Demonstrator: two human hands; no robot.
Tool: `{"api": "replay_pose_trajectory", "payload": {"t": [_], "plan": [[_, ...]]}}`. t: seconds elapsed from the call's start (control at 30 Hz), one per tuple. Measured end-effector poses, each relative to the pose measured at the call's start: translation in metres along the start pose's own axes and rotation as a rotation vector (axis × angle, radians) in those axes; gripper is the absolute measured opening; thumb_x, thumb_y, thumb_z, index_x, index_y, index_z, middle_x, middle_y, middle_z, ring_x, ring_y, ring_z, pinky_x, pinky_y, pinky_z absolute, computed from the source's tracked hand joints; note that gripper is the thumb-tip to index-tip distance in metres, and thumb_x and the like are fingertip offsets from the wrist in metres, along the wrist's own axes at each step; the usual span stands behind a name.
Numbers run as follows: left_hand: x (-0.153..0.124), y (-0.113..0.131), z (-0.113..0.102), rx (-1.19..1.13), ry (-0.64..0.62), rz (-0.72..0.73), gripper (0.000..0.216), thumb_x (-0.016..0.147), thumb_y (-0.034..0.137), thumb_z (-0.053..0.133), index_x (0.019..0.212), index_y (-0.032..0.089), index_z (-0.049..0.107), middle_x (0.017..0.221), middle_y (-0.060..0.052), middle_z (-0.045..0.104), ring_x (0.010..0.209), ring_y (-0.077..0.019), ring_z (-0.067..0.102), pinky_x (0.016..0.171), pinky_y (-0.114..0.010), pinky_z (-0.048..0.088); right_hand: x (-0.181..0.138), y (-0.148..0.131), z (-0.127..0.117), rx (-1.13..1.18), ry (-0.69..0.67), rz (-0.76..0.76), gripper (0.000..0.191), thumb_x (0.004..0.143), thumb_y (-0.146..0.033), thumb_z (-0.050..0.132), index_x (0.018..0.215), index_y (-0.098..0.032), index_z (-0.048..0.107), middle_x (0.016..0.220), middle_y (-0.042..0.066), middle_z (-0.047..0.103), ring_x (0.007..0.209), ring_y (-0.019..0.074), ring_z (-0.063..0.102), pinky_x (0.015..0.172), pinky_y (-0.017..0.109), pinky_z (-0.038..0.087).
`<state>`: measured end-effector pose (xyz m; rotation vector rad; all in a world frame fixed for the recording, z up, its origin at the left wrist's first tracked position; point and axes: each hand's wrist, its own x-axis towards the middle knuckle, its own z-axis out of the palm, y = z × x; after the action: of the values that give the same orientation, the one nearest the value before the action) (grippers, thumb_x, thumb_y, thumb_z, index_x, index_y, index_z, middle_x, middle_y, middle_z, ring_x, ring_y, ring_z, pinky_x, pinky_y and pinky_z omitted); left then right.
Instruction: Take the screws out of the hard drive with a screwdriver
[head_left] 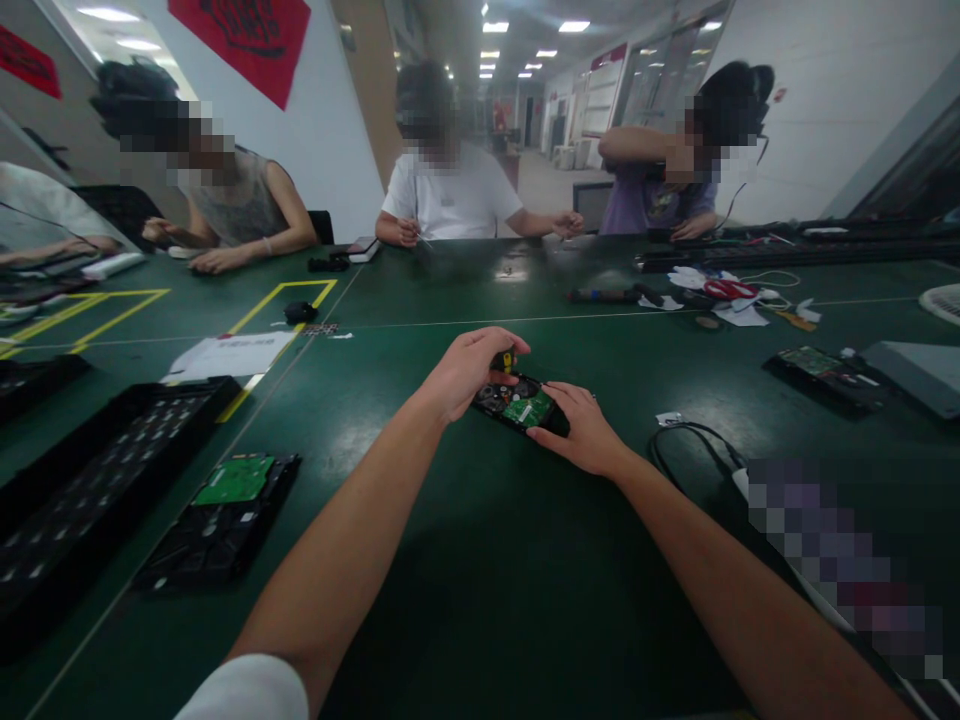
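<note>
A black hard drive [517, 400] lies on the green table with its green circuit board facing up. My right hand [585, 425] grips the drive's right end, thumb along the near edge and fingers on the far edge. Over the drive's left end, my left hand [474, 370] is closed around a small black-and-yellow screwdriver [508, 360]. Only part of its handle shows between the fingers; its tip is hidden. Another hard drive [225, 510] rests to the left of my left forearm, board up.
Black slotted trays [112, 480] stand at the left, near a white paper sheet [232, 355]. On the right are another hard drive [821, 378], a grey box [919, 375], a black cable [694, 428] and a pile of scraps [724, 292]. Several people sit across the table.
</note>
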<state>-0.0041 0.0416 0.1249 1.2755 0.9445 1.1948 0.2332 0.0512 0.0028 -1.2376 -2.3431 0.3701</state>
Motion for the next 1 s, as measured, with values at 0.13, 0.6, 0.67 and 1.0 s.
{"api": "replay_pose_trajectory", "payload": {"t": [0.13,0.6,0.67,1.0], "plan": [[0.002,-0.003,0.001,-0.042,0.021,-0.035,0.016,0.084,0.029,0.063,0.091,0.016,0.07,0.094,-0.009,0.066,0.087,-0.0199,0.066,0.061,-0.027,0.06,0.0,0.0,0.001,-0.001,-0.007,-0.001,0.081,0.093,-0.074,0.06,0.158,-0.027,0.046,0.158,0.013,0.049,0.146,0.0386,0.042,0.119,0.062,0.034],[0.001,-0.001,0.0,0.096,0.025,0.047,0.018,0.086,0.034,0.071,0.087,0.016,0.07,0.097,-0.007,0.065,0.087,-0.0166,0.062,0.066,-0.027,0.062,-0.001,-0.001,0.001,-0.013,0.01,-0.008,0.079,0.094,-0.072,0.061,0.156,-0.023,0.049,0.157,0.015,0.05,0.145,0.0371,0.043,0.119,0.059,0.036],[0.002,0.0,0.0,0.144,0.04,0.067,0.019,0.086,0.034,0.069,0.089,0.016,0.071,0.099,-0.008,0.066,0.089,-0.0177,0.062,0.064,-0.026,0.062,-0.001,0.0,0.001,-0.012,0.009,-0.005,0.08,0.093,-0.072,0.061,0.156,-0.024,0.049,0.158,0.014,0.05,0.146,0.0373,0.043,0.119,0.06,0.036],[0.007,-0.015,0.003,-0.189,-0.092,-0.027,0.019,0.088,0.035,0.064,0.092,0.017,0.069,0.091,-0.006,0.064,0.088,-0.0188,0.065,0.067,-0.03,0.063,0.0,-0.004,-0.001,-0.019,0.0,0.002,0.078,0.094,-0.069,0.062,0.156,-0.024,0.049,0.157,0.015,0.051,0.145,0.0377,0.044,0.119,0.06,0.036]]}}
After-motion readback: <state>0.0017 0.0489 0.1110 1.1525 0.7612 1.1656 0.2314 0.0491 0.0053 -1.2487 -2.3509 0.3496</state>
